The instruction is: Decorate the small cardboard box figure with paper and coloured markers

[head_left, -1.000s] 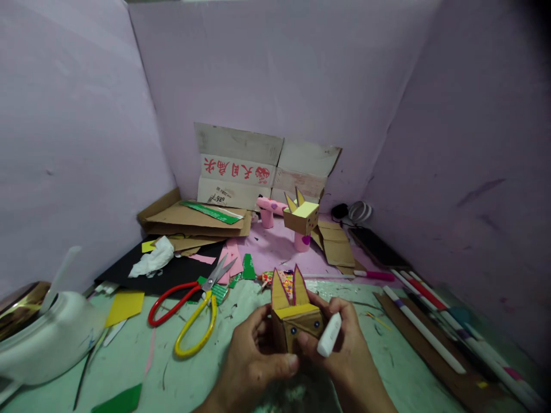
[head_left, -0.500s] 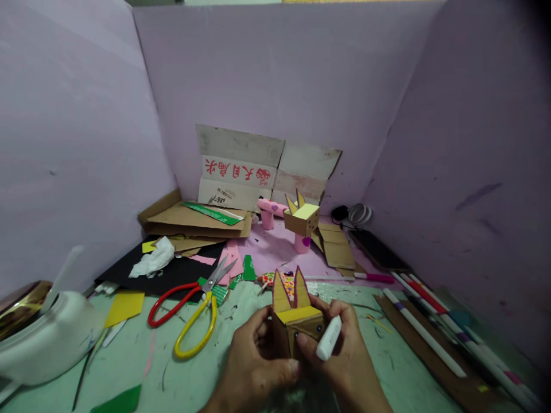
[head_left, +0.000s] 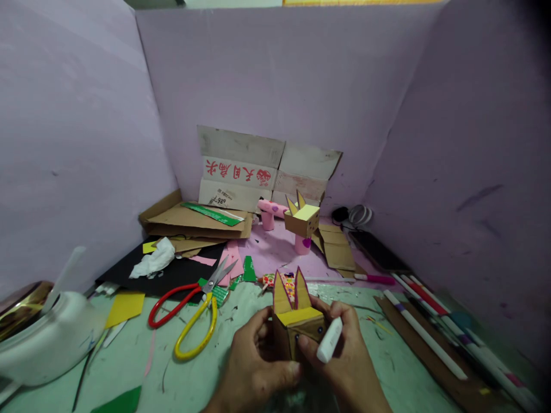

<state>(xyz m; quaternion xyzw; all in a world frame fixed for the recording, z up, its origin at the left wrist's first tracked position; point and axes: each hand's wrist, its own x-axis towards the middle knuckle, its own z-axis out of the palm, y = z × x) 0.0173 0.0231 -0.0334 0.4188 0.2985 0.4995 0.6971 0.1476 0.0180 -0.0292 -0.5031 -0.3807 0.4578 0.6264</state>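
Note:
A small cardboard animal head (head_left: 303, 328) with two pointed purple-edged ears, a yellow strip on top and two dark eyes is held low in front of me. My left hand (head_left: 259, 355) wraps round its left side, the thumb along the lower front. On the other side, my right hand (head_left: 350, 353) supports the head, its thumb pressed to the face beside one eye. A white marker (head_left: 330, 340) is also gripped in that hand, slanting across the fingers. The underside of the head is hidden. Red-and-yellow-handled scissors (head_left: 196, 312) lie half open left of my hands.
Behind stands a pink paper-tube animal with a box head (head_left: 302, 220). Cardboard pieces (head_left: 198, 221) and a white tissue (head_left: 154, 258) lie back left; a white pot (head_left: 55, 338) is at far left. Several markers (head_left: 424, 334) and a phone (head_left: 379, 250) are on the right.
Almost nothing differs. Both hands keep the cardboard head and the marker in the same place, and the right thumb has shifted very slightly on the face.

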